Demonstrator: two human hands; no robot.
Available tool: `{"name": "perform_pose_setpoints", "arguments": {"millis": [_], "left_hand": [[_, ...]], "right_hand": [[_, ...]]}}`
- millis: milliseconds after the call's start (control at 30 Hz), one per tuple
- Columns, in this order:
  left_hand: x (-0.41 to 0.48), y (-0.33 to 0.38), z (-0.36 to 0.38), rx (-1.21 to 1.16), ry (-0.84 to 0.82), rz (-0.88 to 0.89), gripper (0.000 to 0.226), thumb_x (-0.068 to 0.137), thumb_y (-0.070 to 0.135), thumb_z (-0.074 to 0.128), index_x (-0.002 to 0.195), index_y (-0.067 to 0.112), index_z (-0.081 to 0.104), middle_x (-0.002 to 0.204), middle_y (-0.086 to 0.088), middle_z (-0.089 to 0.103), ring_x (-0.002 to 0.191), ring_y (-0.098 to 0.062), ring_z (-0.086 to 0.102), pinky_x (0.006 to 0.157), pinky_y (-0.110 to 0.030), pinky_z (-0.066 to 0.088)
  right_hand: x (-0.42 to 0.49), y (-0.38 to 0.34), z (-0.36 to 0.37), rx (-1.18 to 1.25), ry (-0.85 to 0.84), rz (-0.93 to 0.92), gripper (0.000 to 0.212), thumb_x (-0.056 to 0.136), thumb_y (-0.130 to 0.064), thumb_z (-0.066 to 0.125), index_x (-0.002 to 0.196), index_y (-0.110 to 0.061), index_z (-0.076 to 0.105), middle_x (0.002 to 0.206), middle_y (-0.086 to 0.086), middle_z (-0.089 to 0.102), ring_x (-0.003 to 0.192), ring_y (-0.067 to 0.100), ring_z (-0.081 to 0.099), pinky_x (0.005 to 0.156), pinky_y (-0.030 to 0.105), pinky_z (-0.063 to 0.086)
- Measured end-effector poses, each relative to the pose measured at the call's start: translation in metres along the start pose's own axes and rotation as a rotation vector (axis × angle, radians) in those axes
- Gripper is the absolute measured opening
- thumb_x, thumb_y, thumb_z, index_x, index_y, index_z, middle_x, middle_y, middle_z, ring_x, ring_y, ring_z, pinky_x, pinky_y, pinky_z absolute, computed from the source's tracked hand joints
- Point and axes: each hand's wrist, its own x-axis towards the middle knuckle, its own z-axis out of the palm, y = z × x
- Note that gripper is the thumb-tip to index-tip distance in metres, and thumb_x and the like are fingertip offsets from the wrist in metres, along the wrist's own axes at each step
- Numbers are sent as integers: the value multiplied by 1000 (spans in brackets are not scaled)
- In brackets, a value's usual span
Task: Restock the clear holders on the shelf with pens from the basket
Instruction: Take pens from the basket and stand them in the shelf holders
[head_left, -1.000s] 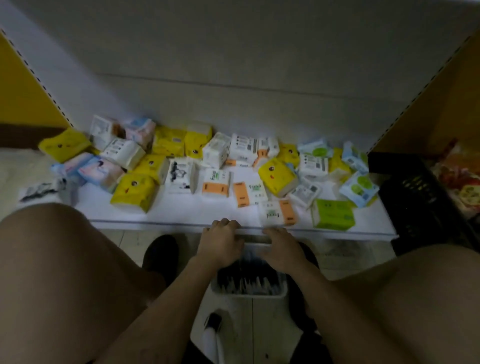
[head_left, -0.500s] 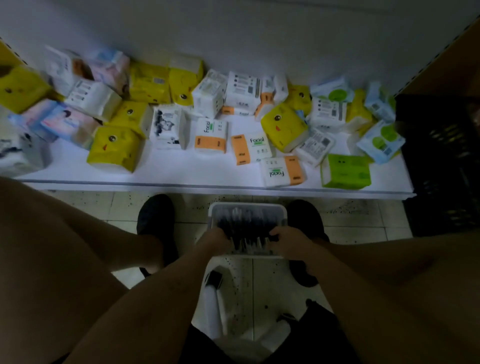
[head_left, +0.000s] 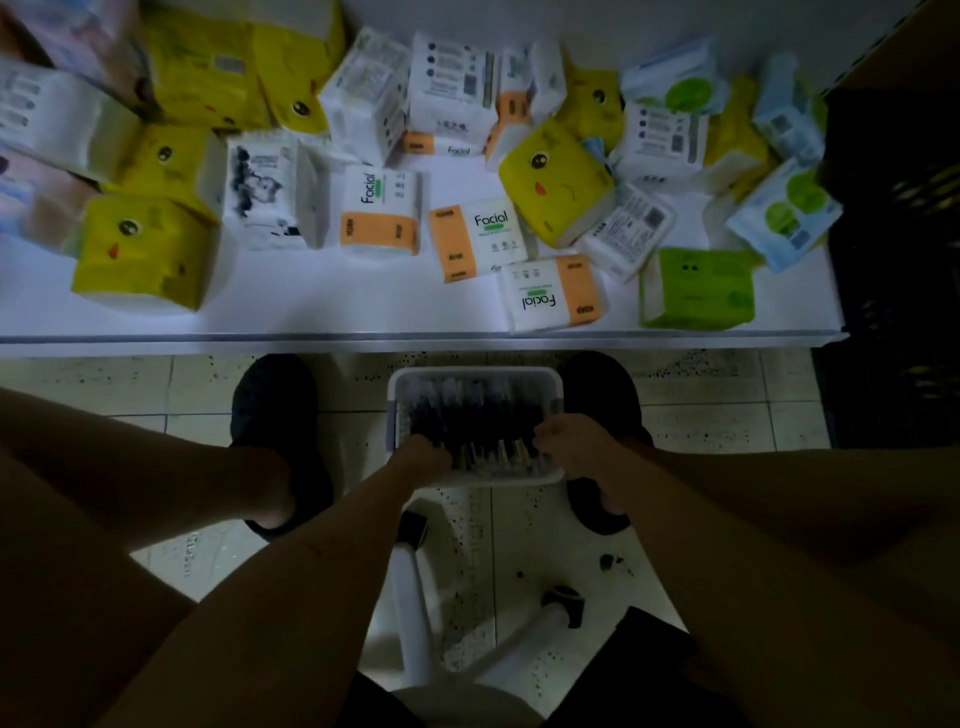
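Pulled-out basket (head_left: 475, 372) below "Facial" tissue packs (head_left: 480, 236) on shelf (head_left: 311, 312)

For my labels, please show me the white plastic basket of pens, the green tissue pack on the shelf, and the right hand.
white plastic basket (head_left: 475, 372): head view, on its far rim.
green tissue pack (head_left: 696, 291): head view, middle of its top face.
right hand (head_left: 569, 448): head view, back of the hand.

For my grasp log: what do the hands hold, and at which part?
The white basket of pens: the left hand grips its near left corner, the right hand its near right corner.
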Motion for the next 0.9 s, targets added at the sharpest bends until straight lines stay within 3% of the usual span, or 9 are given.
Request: {"name": "perform_pose_setpoints", "arguments": {"millis": [33, 167, 267, 367, 467, 567, 700, 800, 900], "left_hand": [[0, 2, -1, -52, -2, -10, 36, 98, 15, 50, 129, -2, 49, 122, -20, 55, 110, -33, 55, 90, -35, 48], [-4, -2, -3, -251, 75, -38, 31, 93, 9, 57, 121, -4, 54, 119, -22, 58, 109, -35, 56, 94, -40, 49], [-8, -8, -5, -449, 184, -72, 19, 88, 9, 64, 104, 0, 59, 100, -16, 63, 86, -25, 61, 72, -32, 53], [-12, -8, -6, -441, 225, -37, 12, 88, 14, 66, 81, 14, 56, 82, -9, 63, 65, -15, 58, 52, -23, 48], [-19, -3, -8, -447, 236, 19, 16, 91, 9, 59, 81, 19, 51, 79, -7, 65, 62, -12, 61, 41, -17, 43], [-27, -1, -12, -453, 179, 55, 18, 97, 6, 43, 88, 20, 51, 79, -9, 68, 61, -14, 64, 49, -23, 49], [-33, -3, -13, -451, 76, 52, 23, 98, 4, 37, 110, 19, 50, 89, -11, 67, 71, -21, 63, 62, -30, 51], [-35, 0, -11, -449, 65, 1, 22, 94, 2, 40, 105, 19, 49, 93, -8, 62, 77, -20, 60, 67, -31, 50], [-36, 6, -10, -452, 99, 3, 21, 95, 4, 37, 99, 19, 50, 87, -8, 57, 73, -19, 52, 61, -29, 44]], "right_hand": [[2, 1, 0, 10, 2, 6, 34, 96, -6, 54, 129, 2, 54, 130, 28, 54, 110, 37, 58, 75, 23, 51], [10, 0, 7, -97, -16, 3, 33, 100, -9, 46, 130, 1, 55, 131, 23, 55, 108, 32, 56, 79, 16, 47], [16, -9, 14, -174, 21, -18, 33, 97, -12, 47, 126, -3, 59, 128, 19, 59, 118, 33, 55, 96, 33, 44], [23, -8, 27, -182, -23, -37, 39, 98, -16, 48, 135, -6, 51, 135, 15, 53, 119, 31, 54, 97, 34, 45], [30, -3, 37, -249, -88, -53, 40, 99, -17, 47, 136, -5, 49, 134, 17, 53, 115, 32, 55, 94, 32, 47], [35, -2, 43, -278, -103, -47, 37, 96, -14, 50, 132, -2, 52, 130, 19, 55, 117, 33, 54, 101, 38, 45], [40, -8, 47, -198, -154, -45, 39, 95, -25, 54, 127, -3, 54, 123, 16, 58, 108, 30, 58, 94, 40, 51], [45, -9, 48, -150, -177, -29, 49, 94, -34, 56, 135, -7, 50, 129, 15, 56, 112, 29, 56, 95, 38, 50], [52, -7, 45, -84, -155, -5, 64, 93, -39, 59, 145, -10, 35, 141, 13, 46, 119, 27, 50, 87, 28, 44]]}}
